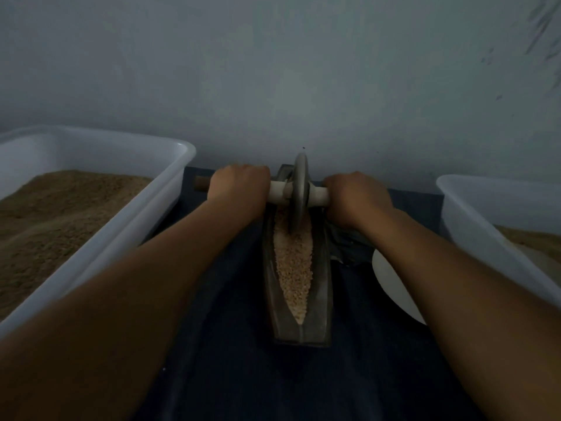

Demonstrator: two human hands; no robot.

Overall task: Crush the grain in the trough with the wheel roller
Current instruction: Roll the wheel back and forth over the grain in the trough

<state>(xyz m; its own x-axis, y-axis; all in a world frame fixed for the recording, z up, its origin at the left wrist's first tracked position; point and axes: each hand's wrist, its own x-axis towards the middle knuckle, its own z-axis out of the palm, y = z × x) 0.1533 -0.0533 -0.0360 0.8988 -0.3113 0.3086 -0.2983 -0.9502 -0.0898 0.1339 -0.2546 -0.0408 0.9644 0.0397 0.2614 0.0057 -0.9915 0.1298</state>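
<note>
both arms outstretched, left hand (pixel 239 185) and right hand (pixel 355 199) clenched

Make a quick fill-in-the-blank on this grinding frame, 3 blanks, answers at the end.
1. The wheel roller stands at the ____ end of the trough.
2. The left hand and right hand each grip one side of the roller's ____.
3. The white bin to the left of the trough holds a ____ powdery material.

Answers: far; handle; brown
</note>
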